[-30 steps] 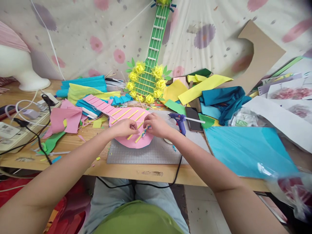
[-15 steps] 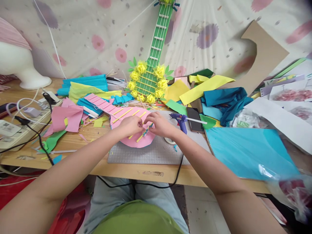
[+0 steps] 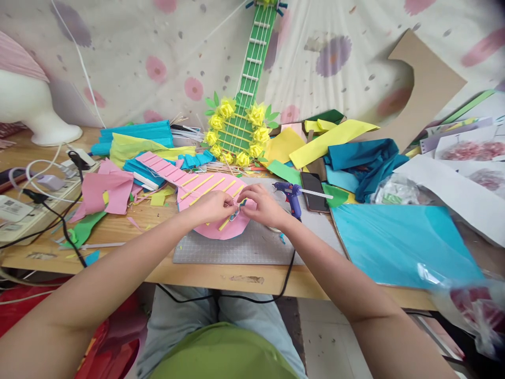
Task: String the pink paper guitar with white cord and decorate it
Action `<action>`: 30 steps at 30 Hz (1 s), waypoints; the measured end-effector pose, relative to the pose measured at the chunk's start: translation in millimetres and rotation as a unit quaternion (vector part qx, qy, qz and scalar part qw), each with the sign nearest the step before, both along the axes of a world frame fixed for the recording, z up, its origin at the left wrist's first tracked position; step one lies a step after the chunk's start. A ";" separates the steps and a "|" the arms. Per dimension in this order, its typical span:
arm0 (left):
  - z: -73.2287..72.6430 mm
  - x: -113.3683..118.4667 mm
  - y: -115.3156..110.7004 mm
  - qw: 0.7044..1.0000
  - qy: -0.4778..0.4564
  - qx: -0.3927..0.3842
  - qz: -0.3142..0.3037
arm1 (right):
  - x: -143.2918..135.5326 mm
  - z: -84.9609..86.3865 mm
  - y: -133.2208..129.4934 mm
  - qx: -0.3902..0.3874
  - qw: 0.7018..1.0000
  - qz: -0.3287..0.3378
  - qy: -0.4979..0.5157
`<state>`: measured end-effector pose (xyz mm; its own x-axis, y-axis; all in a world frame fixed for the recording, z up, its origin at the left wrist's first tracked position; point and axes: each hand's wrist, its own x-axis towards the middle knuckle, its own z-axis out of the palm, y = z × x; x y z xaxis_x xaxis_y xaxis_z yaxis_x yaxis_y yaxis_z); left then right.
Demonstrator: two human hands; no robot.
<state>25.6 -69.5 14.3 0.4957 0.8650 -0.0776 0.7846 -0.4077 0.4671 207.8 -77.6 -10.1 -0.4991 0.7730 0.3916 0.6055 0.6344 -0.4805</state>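
A pink paper guitar (image 3: 201,230) lies tilted on the grey cutting mat (image 3: 205,253), with yellow sticks across its round body and its pink neck pointing to the upper left. Over the body's right part, my left hand (image 3: 216,206) is closed in a pinch on a thin white string. My right hand (image 3: 260,206) faces it closely, its thumb and forefinger also pinched on the string. A small blue piece (image 3: 235,213) shows between the fingertips, partly hidden by them. A purple glue gun (image 3: 291,197) with a white glue stick rests just right of my right hand.
A finished-looking green guitar (image 3: 240,129) with yellow flowers leans on the curtain behind. A phone (image 3: 314,190) and blue sheet (image 3: 402,245) are on the right; pink paper scraps (image 3: 103,188) and a power strip (image 3: 43,202) on the left. A black cable (image 3: 290,276) hangs over the table edge.
Both hands stay over the pink guitar's body, with small finger movements around the string and blue piece. The fingertips have shifted slightly; the view has moved a little.
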 end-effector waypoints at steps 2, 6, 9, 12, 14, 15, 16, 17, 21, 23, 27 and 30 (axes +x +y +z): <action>-0.4 0.7 -2.0 0.998 0.016 0.035 -0.040 | 0.1 -1.4 -0.5 0.002 1.000 0.001 0.000; 0.1 3.3 -10.4 0.980 0.076 0.142 -0.115 | 2.7 -4.3 1.4 0.008 1.000 -0.025 0.002; -4.9 4.4 -17.9 0.952 0.096 0.247 -0.152 | 3.5 -5.1 1.5 0.025 0.999 -0.027 0.000; -17.9 2.4 -22.9 0.913 0.091 0.347 -0.197 | 2.0 -6.3 0.2 0.044 0.999 -0.027 0.002; -28.2 -1.3 -24.8 0.889 0.084 0.386 -0.230 | 1.1 -8.2 -0.9 0.054 0.998 -0.029 0.003; -32.8 -3.8 -25.4 0.881 0.078 0.398 -0.243 | 1.0 -9.5 -1.5 0.059 0.998 -0.031 0.003; -36.8 -6.7 -25.9 0.876 0.072 0.406 -0.250 | 1.2 -11.0 -2.2 0.064 0.997 -0.034 0.004; -39.8 -10.0 -26.1 0.874 0.066 0.409 -0.254 | 1.8 -12.6 -3.1 0.070 0.997 -0.038 0.004; -43.6 -25.8 -24.7 0.890 0.041 0.381 -0.247 | 5.0 -19.2 -10.6 0.108 0.993 -0.053 0.008; -42.3 -34.1 -23.1 0.908 0.014 0.334 -0.253 | 5.2 -23.1 -16.3 0.125 0.990 -0.062 0.007; -38.4 -44.8 -19.9 0.955 -0.063 0.196 -0.212 | 1.0 -34.4 -26.2 0.112 0.992 -0.050 -0.037; -35.0 -45.0 -17.5 0.978 -0.098 0.103 -0.153 | -2.4 -42.7 -28.0 0.094 0.993 -0.040 -0.061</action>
